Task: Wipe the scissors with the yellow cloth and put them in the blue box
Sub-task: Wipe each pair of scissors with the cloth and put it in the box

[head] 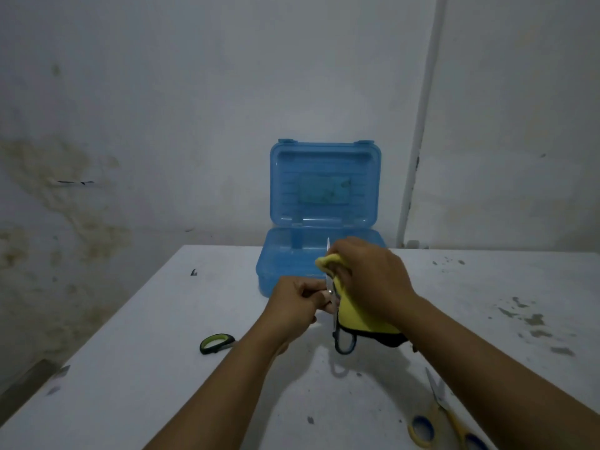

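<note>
Yellow-handled scissors (444, 417) on table (130, 368) at near right, left hand (292, 303) pinching upright scissors (331, 297) at pivot, right hand (367, 271) clasping cloth (354, 316) around blade, open box (321, 222) just behind.

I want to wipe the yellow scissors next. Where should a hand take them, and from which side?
Probably by the handle loops of the yellow scissors, coming from the near right. They lie flat on the table with the blades pointing away, so the loops are nearest and blunt.
</note>
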